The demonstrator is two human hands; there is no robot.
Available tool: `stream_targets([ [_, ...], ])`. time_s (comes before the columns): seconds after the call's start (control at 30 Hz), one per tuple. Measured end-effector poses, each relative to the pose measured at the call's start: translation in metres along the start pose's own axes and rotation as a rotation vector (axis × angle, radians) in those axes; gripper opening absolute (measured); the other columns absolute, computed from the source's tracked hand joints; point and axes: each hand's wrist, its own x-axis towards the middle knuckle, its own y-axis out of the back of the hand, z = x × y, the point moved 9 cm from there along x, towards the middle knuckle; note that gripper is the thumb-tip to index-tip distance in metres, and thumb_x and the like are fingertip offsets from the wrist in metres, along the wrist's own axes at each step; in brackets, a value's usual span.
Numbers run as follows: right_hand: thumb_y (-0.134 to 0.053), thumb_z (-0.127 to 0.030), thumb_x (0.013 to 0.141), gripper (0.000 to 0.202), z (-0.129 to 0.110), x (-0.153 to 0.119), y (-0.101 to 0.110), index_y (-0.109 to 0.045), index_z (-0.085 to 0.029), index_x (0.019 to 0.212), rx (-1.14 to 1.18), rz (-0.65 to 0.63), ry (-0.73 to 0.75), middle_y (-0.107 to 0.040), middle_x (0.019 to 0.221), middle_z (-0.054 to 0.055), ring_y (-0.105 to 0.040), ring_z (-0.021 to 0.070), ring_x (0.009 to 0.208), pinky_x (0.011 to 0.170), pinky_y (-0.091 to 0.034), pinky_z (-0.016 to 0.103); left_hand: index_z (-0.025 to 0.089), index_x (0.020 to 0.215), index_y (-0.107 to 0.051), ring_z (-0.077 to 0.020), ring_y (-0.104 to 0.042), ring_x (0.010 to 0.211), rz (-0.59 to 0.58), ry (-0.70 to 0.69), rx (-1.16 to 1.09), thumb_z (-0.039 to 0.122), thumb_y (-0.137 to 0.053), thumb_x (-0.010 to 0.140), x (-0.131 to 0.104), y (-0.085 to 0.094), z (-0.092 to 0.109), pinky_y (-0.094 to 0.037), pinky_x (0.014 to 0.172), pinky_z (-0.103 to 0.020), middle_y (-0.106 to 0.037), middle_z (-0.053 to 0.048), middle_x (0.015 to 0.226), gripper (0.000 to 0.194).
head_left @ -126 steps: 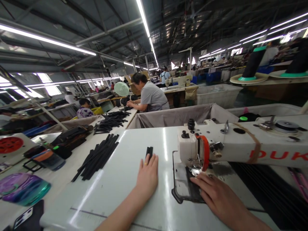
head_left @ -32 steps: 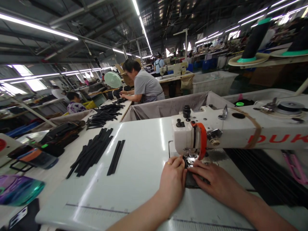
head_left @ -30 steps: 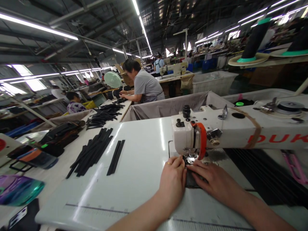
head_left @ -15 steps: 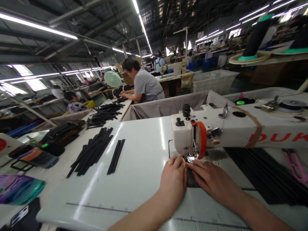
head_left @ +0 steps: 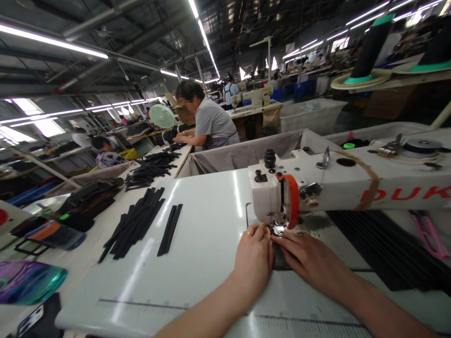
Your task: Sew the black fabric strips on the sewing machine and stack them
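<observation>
My left hand (head_left: 254,251) is closed beside the presser foot (head_left: 278,229) of a white sewing machine (head_left: 338,183), its fingertips pinched together. From the other side my right hand (head_left: 305,253) reaches in, fingers pressed together and tips almost touching the left ones. Whatever lies under the fingertips is hidden; only a dark bit shows by the foot. An orange-red guard (head_left: 293,202) curves down in front of the needle area. Left of my hands, a few black strips (head_left: 169,230) lie side by side, next to a larger pile of black strips (head_left: 136,223).
Long black strips (head_left: 380,249) run under the machine arm at right, near pink-handled scissors (head_left: 428,234). A purple-teal bottle (head_left: 31,281) and a phone (head_left: 33,321) sit at left. Behind the table is a cloth-lined bin (head_left: 243,155); a co-worker (head_left: 214,122) bends over another table.
The view has shifted slightly, so the machine sits a little further left and higher. Both hands stay at the presser foot, in nearly the same pose.
</observation>
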Motion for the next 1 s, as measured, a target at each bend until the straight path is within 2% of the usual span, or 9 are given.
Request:
stream_targets([
  [0.27,-0.048,-0.01,0.09,0.031,-0.004,0.002,0.004,-0.064,-0.017,0.116,-0.008,-0.011,0.006,-0.07,0.103,0.01,-0.066,0.024,0.084,0.073,-0.056,0.039,0.015,0.091,-0.064,-0.0261,-0.057,0.102,-0.024,-0.01,-0.008,0.011,-0.045,0.093,0.004,0.0,-0.001,-0.052,0.096,-0.045,-0.065,-0.011,0.104,0.02],
  [0.53,-0.052,-0.009,0.089,0.027,-0.009,0.003,0.003,-0.063,-0.016,0.113,-0.024,-0.025,0.03,-0.07,0.102,0.009,-0.065,0.0234,0.088,0.076,-0.055,0.038,0.011,0.105,-0.065,-0.0279,-0.056,0.106,0.009,-0.016,-0.041,0.009,-0.046,0.092,-0.001,-0.002,-0.001,-0.051,0.096,-0.046,-0.066,-0.012,0.108,0.023],
  [0.6,-0.054,-0.009,0.089,0.026,-0.007,0.003,0.005,-0.064,-0.018,0.111,-0.03,-0.041,0.032,-0.069,0.103,0.007,-0.065,0.0211,0.09,0.078,-0.055,0.035,0.013,0.104,-0.066,-0.0269,-0.057,0.104,0.032,0.005,-0.081,0.009,-0.047,0.092,-0.001,0.001,-0.006,-0.052,0.094,-0.044,-0.066,-0.01,0.108,0.023],
  [0.67,-0.053,-0.01,0.09,0.022,0.004,0.0,0.015,-0.065,-0.021,0.105,-0.089,-0.025,-0.02,-0.069,0.101,0.005,-0.065,0.0192,0.091,0.08,-0.054,0.031,0.018,0.102,-0.067,-0.0252,-0.057,0.105,0.082,0.064,-0.133,0.01,-0.05,0.091,0.001,0.006,-0.018,-0.051,0.093,-0.042,-0.065,-0.008,0.11,0.022],
  [0.73,-0.05,-0.01,0.091,0.02,0.025,-0.008,0.032,-0.065,-0.019,0.098,-0.235,0.034,-0.157,-0.068,0.097,0.007,-0.064,0.0212,0.089,0.079,-0.053,0.033,0.021,0.102,-0.068,-0.025,-0.056,0.11,0.112,0.121,-0.143,0.011,-0.053,0.091,0.004,0.009,-0.03,-0.05,0.096,-0.042,-0.063,-0.007,0.116,0.021],
  [0.8,-0.048,-0.009,0.09,0.018,0.051,-0.022,0.05,-0.064,-0.016,0.091,-0.475,0.064,-0.35,-0.067,0.089,0.012,-0.064,0.0255,0.083,0.075,-0.053,0.038,0.023,0.101,-0.069,-0.0267,-0.054,0.116,0.071,0.115,-0.097,0.017,-0.056,0.092,0.009,0.005,-0.034,-0.047,0.1,-0.045,-0.061,-0.007,0.122,0.017],
  [0.87,-0.049,-0.008,0.088,0.017,0.072,-0.034,0.059,-0.062,-0.015,0.079,-0.714,-0.007,-0.482,-0.063,0.077,0.012,-0.063,0.0264,0.072,0.066,-0.051,0.038,0.024,0.095,-0.07,-0.0277,-0.054,0.119,0.007,0.07,-0.042,0.024,-0.057,0.093,0.014,0.001,-0.033,-0.044,0.104,-0.047,-0.062,-0.006,0.123,0.013],
  [0.93,-0.05,-0.006,0.085,0.018,0.083,-0.04,0.06,-0.059,-0.015,0.072,-0.816,-0.072,-0.517,-0.06,0.071,0.012,-0.061,0.0257,0.064,0.061,-0.05,0.036,0.025,0.095,-0.071,-0.0274,-0.054,0.119,-0.003,0.08,0.007,0.027,-0.056,0.094,0.015,0.003,-0.036,-0.042,0.106,-0.048,-0.064,-0.005,0.122,0.015],
  [1.0,-0.049,-0.005,0.084,0.02,0.088,-0.04,0.06,-0.058,-0.015,0.07,-0.816,-0.081,-0.511,-0.06,0.069,0.012,-0.062,0.0259,0.062,0.057,-0.049,0.034,0.025,0.095,-0.072,-0.0268,-0.056,0.118,0.027,0.163,0.076,0.026,-0.054,0.095,0.012,0.014,-0.05,-0.042,0.106,-0.048,-0.066,-0.005,0.122,0.018],
])
